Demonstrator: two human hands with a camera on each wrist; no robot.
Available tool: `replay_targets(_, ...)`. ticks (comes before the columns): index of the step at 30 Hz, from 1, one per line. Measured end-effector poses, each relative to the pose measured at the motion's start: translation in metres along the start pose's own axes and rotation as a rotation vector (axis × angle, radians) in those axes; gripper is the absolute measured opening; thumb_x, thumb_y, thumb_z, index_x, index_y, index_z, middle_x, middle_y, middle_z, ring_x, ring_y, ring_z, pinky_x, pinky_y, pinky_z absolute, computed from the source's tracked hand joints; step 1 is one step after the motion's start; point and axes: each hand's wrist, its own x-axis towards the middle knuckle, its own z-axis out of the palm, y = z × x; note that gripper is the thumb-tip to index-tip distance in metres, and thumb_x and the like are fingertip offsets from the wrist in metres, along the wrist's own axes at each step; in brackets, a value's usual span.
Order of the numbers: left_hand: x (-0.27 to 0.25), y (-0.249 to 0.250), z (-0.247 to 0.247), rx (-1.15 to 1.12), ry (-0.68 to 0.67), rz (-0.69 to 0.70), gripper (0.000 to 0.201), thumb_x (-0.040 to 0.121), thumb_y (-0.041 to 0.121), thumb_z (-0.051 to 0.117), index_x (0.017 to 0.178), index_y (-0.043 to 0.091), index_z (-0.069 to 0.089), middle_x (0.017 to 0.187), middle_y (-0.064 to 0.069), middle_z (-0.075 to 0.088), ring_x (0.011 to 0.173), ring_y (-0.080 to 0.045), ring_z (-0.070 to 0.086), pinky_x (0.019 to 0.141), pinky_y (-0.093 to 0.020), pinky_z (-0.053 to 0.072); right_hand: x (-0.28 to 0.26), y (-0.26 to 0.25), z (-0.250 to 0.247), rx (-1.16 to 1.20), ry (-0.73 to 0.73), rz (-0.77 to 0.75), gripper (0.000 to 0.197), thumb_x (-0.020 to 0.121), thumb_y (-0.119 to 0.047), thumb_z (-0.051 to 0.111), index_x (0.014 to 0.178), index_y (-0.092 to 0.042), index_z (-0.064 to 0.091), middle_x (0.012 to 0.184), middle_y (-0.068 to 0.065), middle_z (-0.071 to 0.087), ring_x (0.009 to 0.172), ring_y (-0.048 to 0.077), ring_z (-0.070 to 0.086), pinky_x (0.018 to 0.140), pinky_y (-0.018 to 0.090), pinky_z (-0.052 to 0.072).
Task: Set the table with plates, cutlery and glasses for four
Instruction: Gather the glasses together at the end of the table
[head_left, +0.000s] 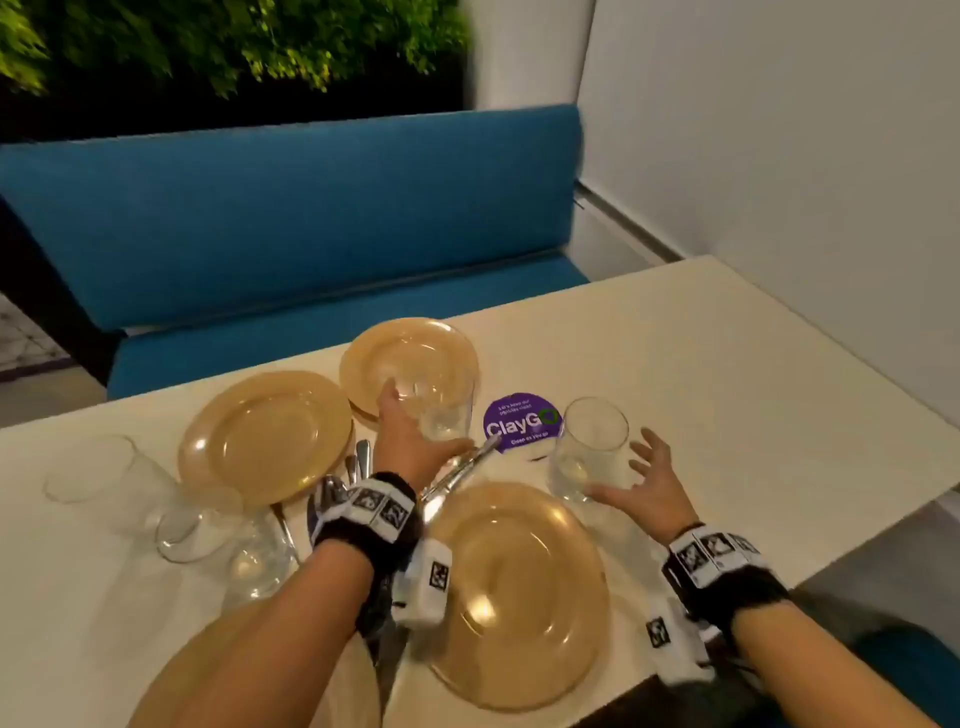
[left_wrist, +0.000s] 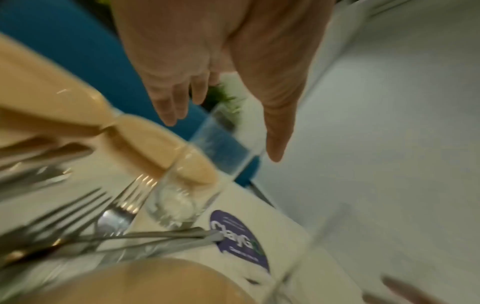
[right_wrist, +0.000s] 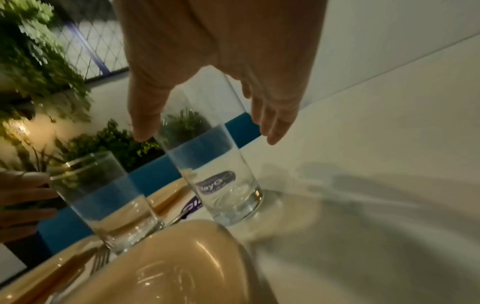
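Observation:
Three tan plates lie on the cream table: one far, one left, one near. An upright clear glass stands by the far plate, and my left hand flanks it with straight fingers and thumb; no firm grip shows. A second glass stands right of the purple sticker. My right hand is spread around it, with the thumb and fingers on either side. Cutlery lies between the plates.
Two more glasses are at the table's left, blurred. More cutlery sits under my left wrist. A purple ClayGo sticker marks the table's middle. A blue bench runs behind, and a white wall stands to the right.

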Motion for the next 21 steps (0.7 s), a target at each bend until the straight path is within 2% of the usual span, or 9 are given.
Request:
replay_targets(2, 0.021, 0.003, 0.0, -0.055, 0.02, -0.046, 0.122, 0.065, 0.012, 0.085, 0.151, 0.023, -0.001, 0.158, -0.006, 0.016, 0.141, -0.028, 0.027, 0.112, -0.042, 0.028, 0.015, -0.008, 0.014, 0.003, -0.015, -0.033, 0.111, 0.059, -0.014, 0.088, 0.146, -0.018, 0.018, 0.147, 0.007, 0.035, 0.133, 0.024, 0.038, 0.11, 0.041, 0.036)
replay_targets(4, 0.044, -0.005, 0.002, -0.075, 0.001, -0.068, 0.121, 0.064, 0.011, 0.085, 0.151, 0.025, 0.002, 0.158, -0.006, 0.018, 0.142, -0.028, 0.026, 0.112, -0.045, 0.027, 0.028, -0.009, 0.026, 0.041, -0.013, -0.042, 0.107, 0.058, -0.013, 0.088, 0.144, -0.02, 0.024, 0.143, 0.005, 0.04, 0.131, 0.023, 0.04, 0.109, 0.037, 0.037)
replay_targets(7, 0.057, -0.02, 0.014, 0.037, -0.092, 0.025, 0.106, 0.065, 0.013, 0.085, 0.146, 0.028, 0.019, 0.153, -0.002, 0.029, 0.138, -0.024, 0.032, 0.11, -0.04, 0.03, 0.036, 0.001, 0.036, 0.049, 0.012, -0.099, 0.091, 0.059, -0.01, 0.087, 0.134, -0.022, 0.037, 0.134, 0.003, 0.047, 0.123, 0.016, 0.046, 0.099, 0.027, 0.039)
replay_targets(9, 0.066, -0.024, 0.019, 0.063, -0.073, 0.066, 0.091, 0.064, 0.017, 0.086, 0.137, 0.031, 0.033, 0.146, 0.001, 0.041, 0.133, -0.022, 0.041, 0.108, -0.039, 0.035, 0.04, 0.002, 0.039, 0.038, 0.036, -0.13, 0.078, 0.06, -0.01, 0.086, 0.122, -0.027, 0.042, 0.124, -0.001, 0.053, 0.117, 0.015, 0.051, 0.093, 0.023, 0.04)
replay_targets(11, 0.072, -0.026, 0.023, 0.061, -0.047, 0.06, 0.081, 0.063, 0.018, 0.086, 0.129, 0.031, 0.04, 0.137, 0.004, 0.051, 0.126, -0.021, 0.049, 0.105, -0.04, 0.041, 0.044, 0.001, 0.041, 0.028, 0.045, -0.15, 0.073, 0.06, -0.012, 0.087, 0.116, -0.03, 0.043, 0.116, -0.006, 0.055, 0.112, 0.013, 0.053, 0.088, 0.019, 0.041)
replay_targets(14, 0.076, -0.021, 0.034, 0.098, -0.024, 0.109, 0.076, 0.061, 0.023, 0.087, 0.122, 0.032, 0.043, 0.123, 0.009, 0.057, 0.113, -0.017, 0.057, 0.097, -0.037, 0.048, 0.053, -0.001, 0.038, 0.04, 0.05, -0.164, 0.072, 0.059, -0.014, 0.087, 0.114, -0.03, 0.043, 0.113, -0.007, 0.057, 0.109, 0.012, 0.055, 0.091, 0.023, 0.044)
replay_targets(17, 0.083, -0.004, 0.051, 0.112, -0.012, 0.171, 0.073, 0.059, 0.027, 0.087, 0.118, 0.032, 0.043, 0.115, 0.012, 0.057, 0.107, -0.015, 0.059, 0.092, -0.033, 0.05, 0.074, -0.006, 0.024, 0.05, 0.068, -0.195, 0.073, 0.058, -0.014, 0.087, 0.115, -0.029, 0.043, 0.112, -0.007, 0.057, 0.108, 0.013, 0.055, 0.092, 0.026, 0.046)
replay_targets(21, 0.098, 0.029, 0.088, 0.077, -0.001, 0.196, 0.071, 0.056, 0.027, 0.088, 0.11, 0.037, 0.043, 0.111, 0.01, 0.06, 0.102, -0.018, 0.061, 0.091, -0.038, 0.052, 0.118, -0.019, -0.012, 0.043, 0.069, -0.233, 0.075, 0.061, -0.009, 0.085, 0.122, -0.019, 0.044, 0.11, -0.005, 0.055, 0.104, 0.012, 0.054, 0.085, 0.016, 0.045)
